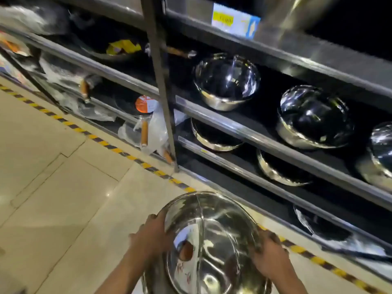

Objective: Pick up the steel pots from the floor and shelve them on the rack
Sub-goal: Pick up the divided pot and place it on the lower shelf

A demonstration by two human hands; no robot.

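Note:
A large shiny steel pot (212, 240) is held up in front of me above the tiled floor, its mirror-like side facing the camera. My left hand (151, 236) grips its left rim. My right hand (270, 253) grips its right rim. The metal rack (233, 122) stands just beyond, running from upper left to lower right. Several steel pots sit on its shelves, among them one (226, 81) on the upper shelf and another (316, 117) to its right. More pots (214, 137) stand on the lower shelves.
A dark rack post (161, 85) divides the shelving. Left of it lie wrapped pans with wooden handles (144, 132) and plastic bags. A yellow-black hazard stripe (118, 150) marks the floor along the rack's foot. A price label (235, 20) hangs on the top shelf.

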